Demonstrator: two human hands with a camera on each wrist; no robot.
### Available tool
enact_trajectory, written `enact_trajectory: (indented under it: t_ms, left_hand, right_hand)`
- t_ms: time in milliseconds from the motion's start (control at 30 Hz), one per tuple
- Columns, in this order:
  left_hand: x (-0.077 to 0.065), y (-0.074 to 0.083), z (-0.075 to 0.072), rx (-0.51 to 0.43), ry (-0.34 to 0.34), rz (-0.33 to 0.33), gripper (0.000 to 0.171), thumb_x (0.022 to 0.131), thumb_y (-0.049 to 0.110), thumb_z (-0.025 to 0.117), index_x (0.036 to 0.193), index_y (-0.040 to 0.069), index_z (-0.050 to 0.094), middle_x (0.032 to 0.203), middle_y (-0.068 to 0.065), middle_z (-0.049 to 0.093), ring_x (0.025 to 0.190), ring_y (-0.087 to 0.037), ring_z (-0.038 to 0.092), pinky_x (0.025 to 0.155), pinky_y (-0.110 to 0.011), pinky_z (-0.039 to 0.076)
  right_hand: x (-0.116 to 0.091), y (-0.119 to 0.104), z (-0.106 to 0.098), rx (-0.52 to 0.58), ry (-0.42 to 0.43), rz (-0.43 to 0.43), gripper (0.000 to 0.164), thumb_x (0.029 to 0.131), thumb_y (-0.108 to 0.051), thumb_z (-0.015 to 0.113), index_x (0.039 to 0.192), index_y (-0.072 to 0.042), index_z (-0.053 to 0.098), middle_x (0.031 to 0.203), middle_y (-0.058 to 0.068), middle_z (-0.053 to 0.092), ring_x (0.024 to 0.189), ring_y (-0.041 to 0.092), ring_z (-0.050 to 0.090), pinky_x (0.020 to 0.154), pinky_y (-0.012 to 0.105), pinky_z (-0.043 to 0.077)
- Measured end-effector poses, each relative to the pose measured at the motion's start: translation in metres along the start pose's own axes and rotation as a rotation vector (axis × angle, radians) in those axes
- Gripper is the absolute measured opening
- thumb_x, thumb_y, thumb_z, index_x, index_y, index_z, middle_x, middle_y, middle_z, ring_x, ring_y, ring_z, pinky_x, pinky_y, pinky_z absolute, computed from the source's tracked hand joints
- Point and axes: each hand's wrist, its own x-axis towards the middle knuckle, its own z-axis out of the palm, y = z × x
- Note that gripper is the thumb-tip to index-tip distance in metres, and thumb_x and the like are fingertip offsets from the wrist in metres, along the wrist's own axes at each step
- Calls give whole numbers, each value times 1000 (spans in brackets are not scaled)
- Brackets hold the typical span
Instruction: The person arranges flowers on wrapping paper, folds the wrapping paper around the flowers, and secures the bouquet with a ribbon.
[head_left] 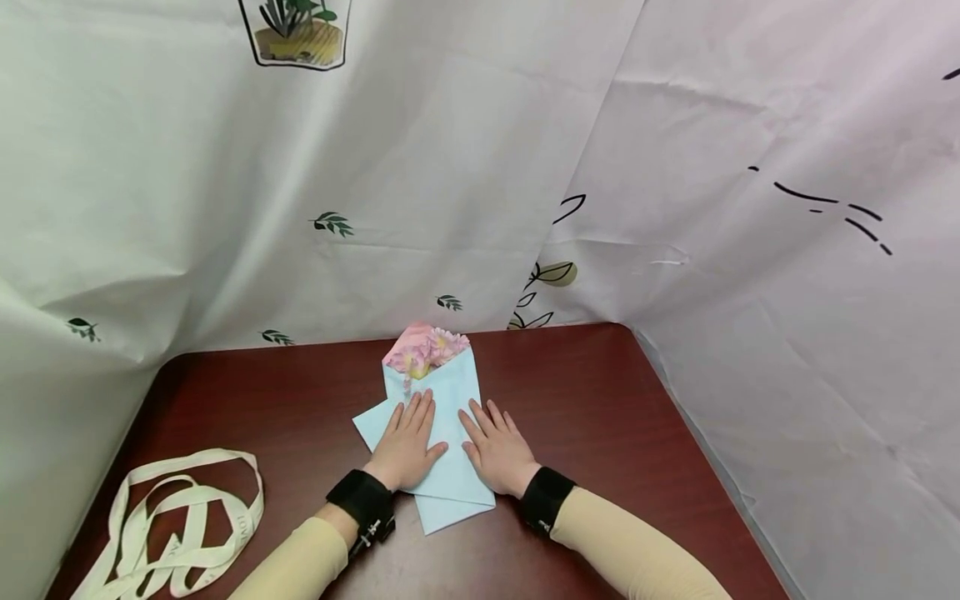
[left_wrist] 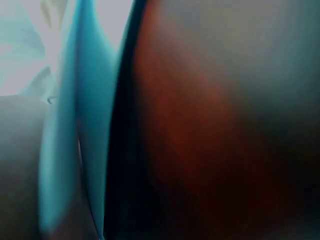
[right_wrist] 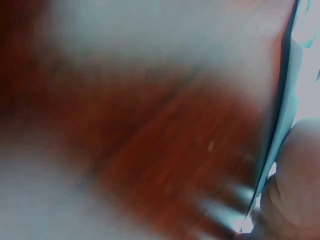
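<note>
A light blue sheet, paper or cloth, [head_left: 453, 417] lies folded round a bunch of pink and pale purple flowers [head_left: 444, 343], whose pink backing [head_left: 412, 336] rises above the fold. My left hand [head_left: 403, 446] rests on the sheet's left side with straight fingers pointing up toward the blooms. On its right edge my right hand [head_left: 497, 450] presses down, fingers spread. One corner of the sheet juts out at the left, another below. From the left wrist, the blue sheet [left_wrist: 95, 115] shows edge-on; from the right wrist its edge [right_wrist: 284, 115] runs beside the hand [right_wrist: 300, 185].
The dark red-brown table [head_left: 600, 417] has rounded far corners. A loose tangle of cream printed ribbon [head_left: 198, 500] lies at the left front. White patterned curtain [head_left: 420, 167] hangs behind the table and along its right side. Black bands [head_left: 547, 497] circle both wrists.
</note>
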Motion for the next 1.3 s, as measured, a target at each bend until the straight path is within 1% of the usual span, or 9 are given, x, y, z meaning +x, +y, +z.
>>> enact_trajectory:
  t_ms: [167,333,500,667,767,900,1000,1133,1300]
  left_hand:
    - [-9,2,5,-67,-27,27,77,100,46,48,155,0,20,165,-17,10,152,-36,9,118,-62,8]
    - [-10,-6,11,-92,-41,51,86,97,56,48,157,3,16,166,-16,4,153,-35,2,117,-64,1]
    - [-10,-9,11,-98,-73,90,94,92,64,51,157,6,16,165,-18,2,153,-37,0,114,-67,0]
    - [-10,-2,6,-78,-116,61,97,90,66,52,158,7,15,165,-18,0,153,-38,-1,115,-67,2]
    - [-8,-5,10,-58,-115,40,99,90,71,47,158,10,11,166,-15,-4,153,-34,-5,116,-65,-1]
    - [-7,-10,16,-83,-84,59,101,89,74,45,159,11,9,166,-14,-6,153,-33,-7,115,-65,-4]
    - [-7,-10,16,-81,-86,66,102,88,75,45,159,11,9,166,-14,-7,153,-33,-7,115,-65,-5]
    - [-6,-11,19,-58,-102,44,104,86,79,43,159,14,6,166,-10,-10,153,-30,-10,116,-63,-5]
    - [-6,-14,22,-60,-85,37,104,85,80,40,159,15,7,166,-9,-10,153,-29,-9,116,-63,-4]
  right_hand:
    - [5,-1,-4,2,27,2,54,105,-40,38,154,-19,33,161,9,28,146,37,29,112,55,34]
    - [29,-2,-14,1,20,53,60,103,-51,38,153,-20,34,155,7,39,142,35,36,109,55,38]
    - [61,1,-16,-5,-65,149,61,103,-57,27,157,-31,20,164,-1,22,149,35,23,114,57,31]
    - [77,2,-16,-22,-130,207,59,103,-57,23,158,-36,12,166,-6,11,152,36,13,116,61,23]
    - [83,1,-15,-11,-113,227,62,103,-57,23,159,-31,13,166,-6,12,152,36,13,116,61,22]
    - [92,1,-16,28,-84,266,66,103,-56,25,159,-22,15,166,-4,15,152,34,14,117,61,21]
    - [99,3,-17,48,-83,300,66,104,-54,25,159,-19,16,166,-2,14,153,33,13,118,61,19]
    - [107,7,-18,65,-75,330,66,104,-53,27,159,-17,16,166,0,12,153,31,13,119,60,18]
    - [99,7,-19,92,-103,313,71,103,-55,29,159,-14,13,167,4,9,153,31,10,120,59,15]
